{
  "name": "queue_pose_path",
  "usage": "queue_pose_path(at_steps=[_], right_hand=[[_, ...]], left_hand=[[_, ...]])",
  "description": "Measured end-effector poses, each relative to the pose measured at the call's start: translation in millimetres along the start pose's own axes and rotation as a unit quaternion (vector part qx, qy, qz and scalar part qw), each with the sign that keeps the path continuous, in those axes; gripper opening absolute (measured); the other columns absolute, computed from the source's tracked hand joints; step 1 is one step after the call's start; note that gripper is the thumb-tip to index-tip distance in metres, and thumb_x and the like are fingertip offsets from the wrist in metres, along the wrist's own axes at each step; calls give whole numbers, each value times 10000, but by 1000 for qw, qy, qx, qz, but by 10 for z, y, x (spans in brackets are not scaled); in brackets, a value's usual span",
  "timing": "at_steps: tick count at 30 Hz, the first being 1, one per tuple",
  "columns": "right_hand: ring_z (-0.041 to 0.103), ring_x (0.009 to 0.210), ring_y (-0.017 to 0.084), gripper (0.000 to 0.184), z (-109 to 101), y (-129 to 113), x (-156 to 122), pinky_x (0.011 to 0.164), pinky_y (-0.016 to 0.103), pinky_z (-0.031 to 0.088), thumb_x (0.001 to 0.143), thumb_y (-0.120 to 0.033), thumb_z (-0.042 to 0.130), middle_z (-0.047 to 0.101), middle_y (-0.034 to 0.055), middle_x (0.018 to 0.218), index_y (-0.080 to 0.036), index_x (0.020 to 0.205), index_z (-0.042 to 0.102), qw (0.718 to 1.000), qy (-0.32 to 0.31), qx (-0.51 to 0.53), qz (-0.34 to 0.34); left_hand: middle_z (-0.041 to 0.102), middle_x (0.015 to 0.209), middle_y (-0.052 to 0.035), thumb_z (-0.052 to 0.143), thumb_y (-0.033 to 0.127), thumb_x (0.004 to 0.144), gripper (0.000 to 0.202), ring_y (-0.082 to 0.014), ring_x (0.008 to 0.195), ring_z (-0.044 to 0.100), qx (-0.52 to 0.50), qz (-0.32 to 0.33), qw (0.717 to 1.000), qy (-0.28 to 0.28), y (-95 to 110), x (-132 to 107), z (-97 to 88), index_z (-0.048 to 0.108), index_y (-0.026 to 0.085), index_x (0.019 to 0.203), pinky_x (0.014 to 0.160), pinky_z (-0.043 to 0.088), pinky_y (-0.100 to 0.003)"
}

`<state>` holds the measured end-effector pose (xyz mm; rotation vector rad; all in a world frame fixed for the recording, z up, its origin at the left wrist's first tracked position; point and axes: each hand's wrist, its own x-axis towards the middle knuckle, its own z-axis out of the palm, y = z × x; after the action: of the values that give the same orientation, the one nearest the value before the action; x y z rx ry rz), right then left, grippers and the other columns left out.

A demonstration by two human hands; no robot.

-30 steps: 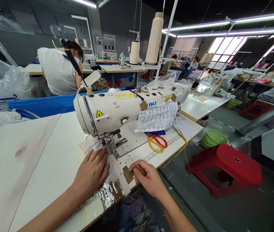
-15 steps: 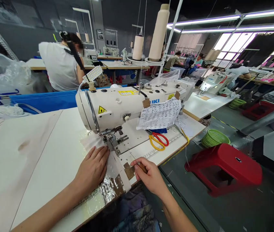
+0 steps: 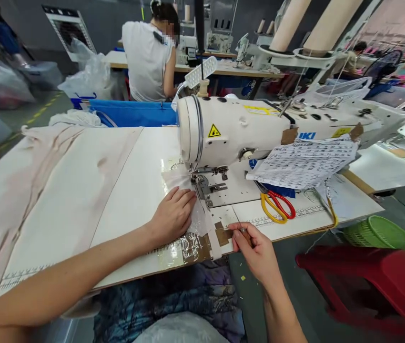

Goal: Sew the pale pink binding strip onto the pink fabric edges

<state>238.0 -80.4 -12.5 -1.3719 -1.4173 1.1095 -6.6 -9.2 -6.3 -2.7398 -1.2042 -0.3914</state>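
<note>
at five o'clock, the right hand (image 3: 257,250) grips a brown-handled awl (image 3: 247,236), tip toward eleven. at seven, the left hand (image 3: 173,214) lies palm down, fingers extended, on sheer pale fabric (image 3: 198,220) at six. beyond, toward one, a white sewing machine (image 3: 229,126).

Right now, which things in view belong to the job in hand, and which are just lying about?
Part of the job:
- pale fabric, under the left hand
- pointed tool, held in the right hand
- sewing machine

Apparently just lying about:
- scissors
- green basket
- red stool
</note>
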Motion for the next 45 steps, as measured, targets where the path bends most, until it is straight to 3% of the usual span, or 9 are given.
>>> queue_pose_path(at_steps=[9, 18, 28, 32, 45], right_hand=[[487, 536, 155, 280, 9, 14, -10, 517, 271, 386, 921, -439, 543, 548, -26, 565, -186, 985, 642, 1000, 6, -8, 6], [511, 551, 158, 296, -5, -6, -25, 533, 270, 407, 931, -451, 553, 562, -17, 583, -176, 986, 646, 1000, 0, 3, 11], [542, 546, 159, 278, 1, 9, -8, 544, 273, 447, 911, -443, 585, 564, -20, 574, -179, 966, 652, 1000, 17, -10, -4], [551, 533, 160, 284, 15, -22, -3, 529, 273, 465, 889, -458, 607, 565, -19, 558, -185, 941, 667, 1000, 24, -15, -7], [546, 543, 158, 283, -8, -17, -12, 535, 268, 453, 909, -445, 592, 568, -15, 574, -177, 967, 663, 1000, 13, -19, 2]], left_hand=[[579, 1362, -161, 463, 174, 885, 457, -307, 1287, 486, -11, 9, 1000, 1, 18, 10, 32, 573, 48, 1311, 1145, 333, -502], [602, 1340, -158, 384, 265, 988, 418, -286, 1271, 510, -7, -1, 1000, 22, 98, 20, 49, 594, 60, 1286, 1153, 318, -486], [575, 1358, -175, 363, 243, 981, 441, -300, 1275, 493, -1, -7, 1000, -12, 79, 46, 28, 561, 32, 1313, 1148, 302, -488], [585, 1345, -170, 357, 306, 1002, 447, -290, 1269, 497, -5, -16, 1000, -9, 105, 44, 16, 572, 48, 1296, 1145, 313, -478], [552, 1383, -199, 326, 292, 1006, 466, -296, 1303, 480, -35, -15, 999, -11, 107, 22, 62, 530, 26, 1331, 1145, 325, -478]])
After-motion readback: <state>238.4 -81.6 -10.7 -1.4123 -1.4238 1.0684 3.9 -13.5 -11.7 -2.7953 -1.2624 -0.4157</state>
